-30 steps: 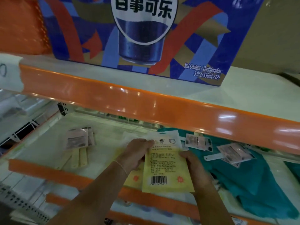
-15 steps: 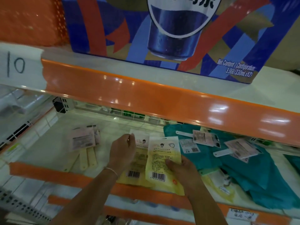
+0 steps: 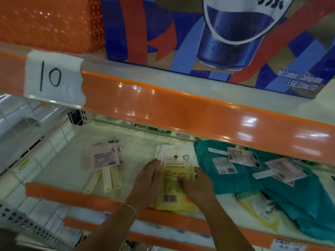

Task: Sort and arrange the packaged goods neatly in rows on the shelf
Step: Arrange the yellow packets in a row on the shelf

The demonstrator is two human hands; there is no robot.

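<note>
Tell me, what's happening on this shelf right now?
A person is tidying packets on a store shelf. Both hands lie on a stack of yellow packets near the shelf's front edge: the left hand flat against its left side, the right hand resting on top. To the left lie pink packets with cream handles. To the right, more packets sit scattered on teal cloth, not yet in rows.

Blue cola carton (image 3: 217, 38) w/ can graphic sits on upper shelf. Orange mesh basket (image 3: 49, 22) beside it, left. Tape label (image 3: 54, 77) reads "10".
</note>
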